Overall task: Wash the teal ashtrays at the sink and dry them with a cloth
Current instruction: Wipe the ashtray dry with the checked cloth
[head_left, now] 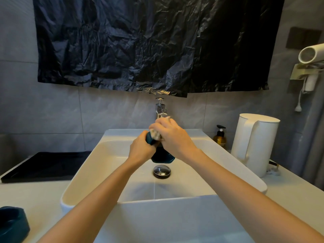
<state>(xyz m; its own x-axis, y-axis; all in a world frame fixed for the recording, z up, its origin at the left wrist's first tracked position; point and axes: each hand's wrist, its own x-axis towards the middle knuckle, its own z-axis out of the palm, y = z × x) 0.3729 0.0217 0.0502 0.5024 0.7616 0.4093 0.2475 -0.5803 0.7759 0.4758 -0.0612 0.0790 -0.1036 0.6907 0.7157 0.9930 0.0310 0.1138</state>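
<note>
Over the white sink (84,172) my left hand (141,149) grips a teal ashtray (160,156), held on edge above the drain (162,171). My right hand (172,135) presses a pale cloth (156,135) against the ashtray's upper part; only a bit of the cloth shows between the fingers. A second teal ashtray (12,223) sits on the counter at the lower left, cut off by the frame edge. The chrome faucet (160,109) stands just behind my hands; I see no water stream.
A black tray (43,165) lies on the counter left of the sink. A white kettle (254,142) and an amber pump bottle (220,137) stand on the right. A hair dryer (310,53) hangs on the right wall. Black plastic sheeting (149,41) covers the wall above.
</note>
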